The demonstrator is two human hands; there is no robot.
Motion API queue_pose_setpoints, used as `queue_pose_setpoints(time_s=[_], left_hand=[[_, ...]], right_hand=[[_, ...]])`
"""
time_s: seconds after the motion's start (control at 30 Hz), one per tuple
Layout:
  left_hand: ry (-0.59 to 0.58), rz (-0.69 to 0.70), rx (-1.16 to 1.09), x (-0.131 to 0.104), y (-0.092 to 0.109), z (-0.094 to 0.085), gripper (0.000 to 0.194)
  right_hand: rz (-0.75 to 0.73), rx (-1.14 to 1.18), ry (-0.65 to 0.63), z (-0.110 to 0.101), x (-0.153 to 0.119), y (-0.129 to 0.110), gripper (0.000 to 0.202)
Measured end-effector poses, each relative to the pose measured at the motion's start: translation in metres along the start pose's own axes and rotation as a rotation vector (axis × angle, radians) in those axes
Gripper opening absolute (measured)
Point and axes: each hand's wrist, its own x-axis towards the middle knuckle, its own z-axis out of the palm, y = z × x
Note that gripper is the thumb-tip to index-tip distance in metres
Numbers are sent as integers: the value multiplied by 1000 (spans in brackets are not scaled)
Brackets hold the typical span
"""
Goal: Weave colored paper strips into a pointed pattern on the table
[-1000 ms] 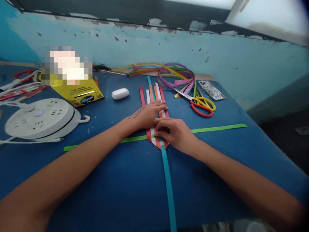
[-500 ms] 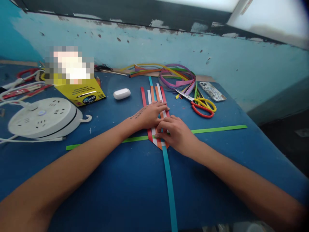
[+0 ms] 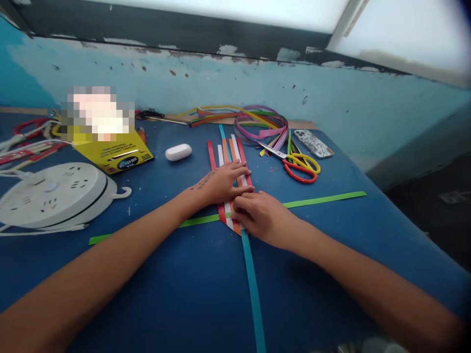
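Red, white, orange and blue paper strips (image 3: 210, 153) lie side by side on the table, interlaced at their near end. My left hand (image 3: 226, 181) rests flat across them with its fingers spread. A green paper strip (image 3: 326, 200) runs crosswise through the woven end, out to both sides. Curled at that crossing, my right hand (image 3: 263, 218) has its fingertips pinched at the green strip; the exact grip is partly hidden. From the woven end a long blue strip (image 3: 252, 279) reaches toward me.
Scissors (image 3: 300, 166) and a patterned phone (image 3: 314, 143) lie at the right, by coiled coloured strips (image 3: 261, 122). To the left are a white earbud case (image 3: 178, 152), a yellow box (image 3: 117, 154) and a round white power strip (image 3: 55, 193) with cables. A wall stands behind.
My left fingers have spread, with the thumb now stretched toward the right hand. My right fingers have curled in more tightly at the crossing. The whole view has shifted slightly.
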Motion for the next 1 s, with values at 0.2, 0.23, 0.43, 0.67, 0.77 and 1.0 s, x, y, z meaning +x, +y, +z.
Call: queue_pose_setpoints(time_s=[0.2, 0.23, 0.43, 0.67, 0.77, 1.0], left_hand=[[-38, -13, 12, 1, 2, -3, 51], [-40, -11, 12, 0, 3, -3, 51], [-19, 15, -2, -1, 6, -6, 56], [-20, 7, 5, -2, 5, -5, 56], [-23, 10, 1, -1, 5, -4, 57], [-13, 11, -2, -1, 3, -2, 55]], right_hand=[[36, 209, 113, -24, 2, 3, 32], [94, 220, 178, -34, 2, 11, 34], [584, -214, 353, -85, -13, 114, 26], [757, -128, 116, -85, -29, 165, 38], [764, -172, 44, -87, -27, 163, 24], [741, -150, -18, -95, -25, 150, 9]])
